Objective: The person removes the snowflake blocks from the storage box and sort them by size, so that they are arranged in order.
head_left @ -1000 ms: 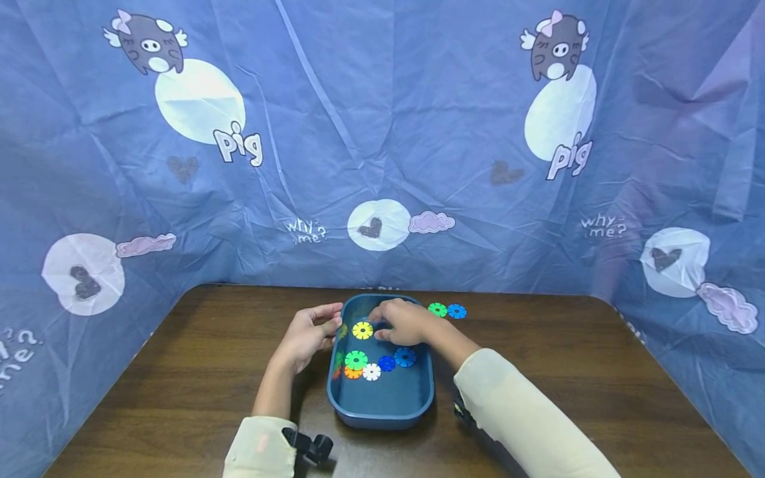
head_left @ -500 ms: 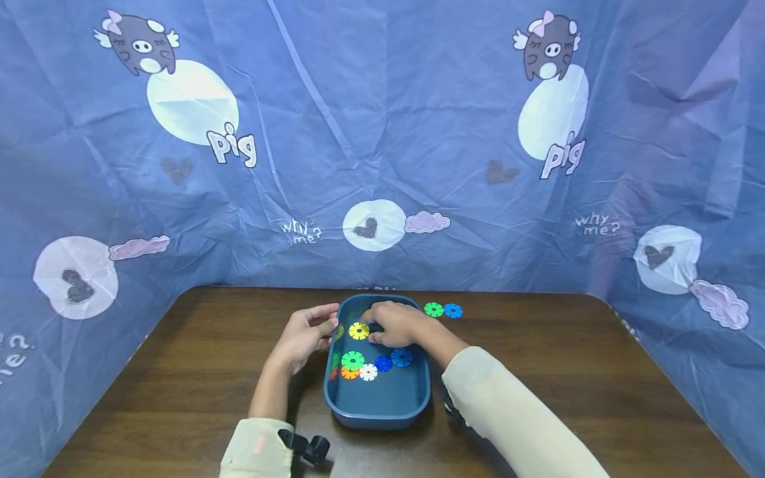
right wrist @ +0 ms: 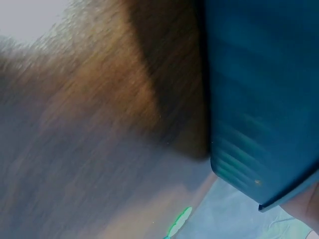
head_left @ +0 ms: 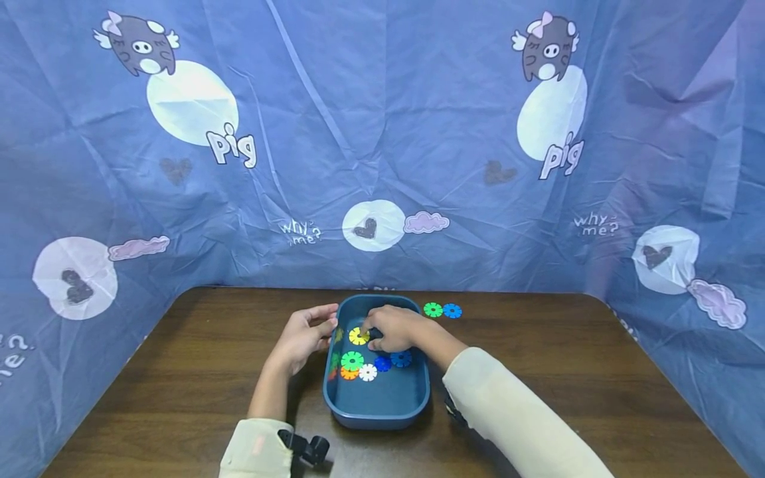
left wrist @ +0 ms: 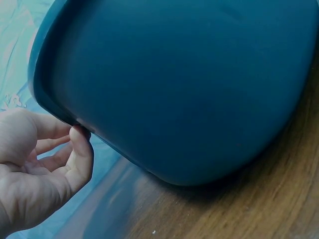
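Note:
A blue rectangular bin [head_left: 376,405] with rounded corners stands on the table. My left hand [head_left: 301,338] is at its far left side; in the left wrist view the thumb and fingers pinch the bin's rim [left wrist: 122,152]. My right hand [head_left: 394,328] reaches into the far half of the bin, with the index fingertip on a yellow notched plastic disc [head_left: 356,337] and the thumb beside it. Nearer in the bin lie a green disc [head_left: 352,360] partly over an orange disc [head_left: 349,374], a white disc [head_left: 368,372], a dark blue disc [head_left: 382,363] and a lighter blue disc [head_left: 401,358].
A green disc [head_left: 433,310] and a blue disc [head_left: 452,311] lie side by side on the brown wooden table [head_left: 538,372], beyond the bin's far right corner. A blue printed curtain [head_left: 382,146] hangs behind and at both sides of the table.
My right hand has shifted slightly nearer, and its index fingertip now overlaps the yellow disc, which has slid a little nearer too. The left hand keeps its place on the bin.

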